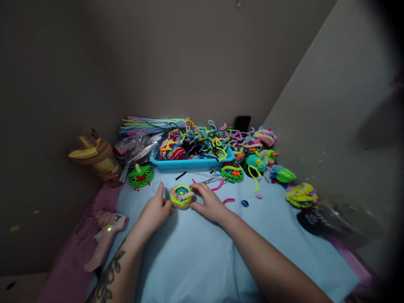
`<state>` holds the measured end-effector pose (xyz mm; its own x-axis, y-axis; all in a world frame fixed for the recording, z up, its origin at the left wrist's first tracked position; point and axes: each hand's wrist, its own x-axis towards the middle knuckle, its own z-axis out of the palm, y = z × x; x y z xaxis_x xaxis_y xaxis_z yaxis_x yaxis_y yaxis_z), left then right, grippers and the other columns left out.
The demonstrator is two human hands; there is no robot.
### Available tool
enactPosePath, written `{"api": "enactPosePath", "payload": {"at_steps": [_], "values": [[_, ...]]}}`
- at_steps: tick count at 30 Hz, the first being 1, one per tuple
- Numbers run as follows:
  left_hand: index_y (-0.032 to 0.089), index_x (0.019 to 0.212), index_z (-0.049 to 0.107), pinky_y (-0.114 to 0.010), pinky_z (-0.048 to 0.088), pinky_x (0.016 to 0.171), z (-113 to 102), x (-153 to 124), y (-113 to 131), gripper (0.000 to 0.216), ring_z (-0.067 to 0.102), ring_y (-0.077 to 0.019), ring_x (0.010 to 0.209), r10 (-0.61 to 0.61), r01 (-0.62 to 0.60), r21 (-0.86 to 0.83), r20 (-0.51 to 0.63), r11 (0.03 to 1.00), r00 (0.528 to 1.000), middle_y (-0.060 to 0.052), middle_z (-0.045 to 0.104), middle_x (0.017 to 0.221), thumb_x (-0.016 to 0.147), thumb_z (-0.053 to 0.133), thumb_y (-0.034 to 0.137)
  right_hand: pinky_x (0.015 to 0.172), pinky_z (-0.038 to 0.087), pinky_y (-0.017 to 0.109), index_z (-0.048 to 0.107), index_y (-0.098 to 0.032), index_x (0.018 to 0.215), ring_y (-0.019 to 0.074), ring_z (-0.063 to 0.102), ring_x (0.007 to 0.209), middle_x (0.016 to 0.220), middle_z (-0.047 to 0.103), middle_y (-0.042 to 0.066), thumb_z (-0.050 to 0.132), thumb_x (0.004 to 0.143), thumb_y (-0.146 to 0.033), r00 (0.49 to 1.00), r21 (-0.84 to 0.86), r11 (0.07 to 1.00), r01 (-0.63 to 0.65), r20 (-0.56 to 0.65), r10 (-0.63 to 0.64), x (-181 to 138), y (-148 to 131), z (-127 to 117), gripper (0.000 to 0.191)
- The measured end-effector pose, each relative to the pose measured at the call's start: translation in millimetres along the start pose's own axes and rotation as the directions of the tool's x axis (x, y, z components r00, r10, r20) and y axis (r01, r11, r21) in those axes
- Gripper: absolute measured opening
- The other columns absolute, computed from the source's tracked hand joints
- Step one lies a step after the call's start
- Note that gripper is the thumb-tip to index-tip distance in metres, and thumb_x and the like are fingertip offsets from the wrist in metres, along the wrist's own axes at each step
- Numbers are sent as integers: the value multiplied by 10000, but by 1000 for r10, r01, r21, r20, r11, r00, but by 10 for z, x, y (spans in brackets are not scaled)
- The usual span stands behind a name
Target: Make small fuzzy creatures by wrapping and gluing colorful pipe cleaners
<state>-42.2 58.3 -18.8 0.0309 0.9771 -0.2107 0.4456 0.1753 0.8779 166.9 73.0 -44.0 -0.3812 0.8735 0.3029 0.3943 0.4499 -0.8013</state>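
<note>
A small round pipe-cleaner figure (181,197), with yellow, teal and pale pink coils, is held between both hands just above the blue cloth. My left hand (158,206) grips its left side, with the thumb pointing up and the other fingers curled. On the opposite side, my right hand (208,202) pinches the edge between thumb and fingers. Beyond my right hand lie scissors (208,181), partly hidden, and pink pipe-cleaner pieces (229,200). A blue eye-like disc (245,203) rests farther right.
A blue tray (192,164) heaped with pipe cleaners stands at the back. Green figures (141,176) and a yellow figure (301,195) sit around the cloth (189,252). A pink glue gun (107,240) with a lit green light and a tumbler (97,158) are at left.
</note>
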Motion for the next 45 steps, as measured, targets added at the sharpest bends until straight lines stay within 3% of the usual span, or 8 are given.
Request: {"api": "enactPosePath", "payload": {"at_steps": [3,6,9,12,16,25,33,45], "values": [[114,1360,366,-266,434,626,-109,34,-54,686,574,-164,620,192,-172,203,-85,964,978,-27,633,711,703,536,211,920,449,395,483,-220,1197,200,514,1062,1132,515,87,613,715,-109,1000,-27,999,18,-5,-18,-6,5,-9,512],[140,1342,385,-366,404,918,-127,46,-58,688,537,-238,1052,395,-376,296,-5,878,919,-133,559,1168,689,573,247,909,448,394,499,-215,1192,205,506,1074,1144,523,95,588,740,-108,999,-50,998,35,-9,-35,-11,-22,-19,472],[144,1376,321,-412,322,1026,-56,49,-62,784,403,-279,1236,434,-441,284,92,851,896,-157,428,1346,662,625,253,863,463,374,559,-195,1112,199,538,1001,1058,572,86,569,757,-97,999,-83,996,44,-22,-46,6,-53,-9,368],[162,1407,251,-425,350,1002,35,38,-69,826,459,-274,1185,394,-405,297,97,865,914,-144,491,1286,677,629,249,809,474,345,609,-189,1006,178,567,891,952,604,66,537,773,-86,993,-101,995,7,-119,-19,41,-46,18,265],[176,1396,275,-427,378,967,88,-4,-40,799,506,-279,1123,367,-358,363,46,860,929,-136,542,1224,692,638,284,771,477,321,626,-196,949,162,573,830,905,616,48,533,769,-88,976,-93,995,-28,-219,7,69,11,34,230],[179,1401,279,-433,395,944,69,-25,-57,772,514,-288,1118,392,-379,398,50,836,918,-145,548,1234,711,617,245,676,495,287,616,-199,972,150,577,749,862,600,42,530,770,-105,990,-54,998,-31,-142,23,32,-1,44,239],[166,1418,234,-452,390,954,55,-55,14,778,495,-293,1144,364,-357,397,62,846,929,-163,534,1242,732,597,222,721,508,317,584,-185,1037,161,586,785,917,606,61,483,765,-77,992,-36,995,-94,-93,90,39,25,61,310],[201,1435,185,-437,383,1002,36,-51,-52,847,462,-264,1212,312,-319,418,86,851,946,-128,487,1322,687,565,82,795,511,315,520,-197,1144,164,605,886,1020,609,82,390,830,-79,975,33,988,-151,-162,155,49,45,77,360]]}}
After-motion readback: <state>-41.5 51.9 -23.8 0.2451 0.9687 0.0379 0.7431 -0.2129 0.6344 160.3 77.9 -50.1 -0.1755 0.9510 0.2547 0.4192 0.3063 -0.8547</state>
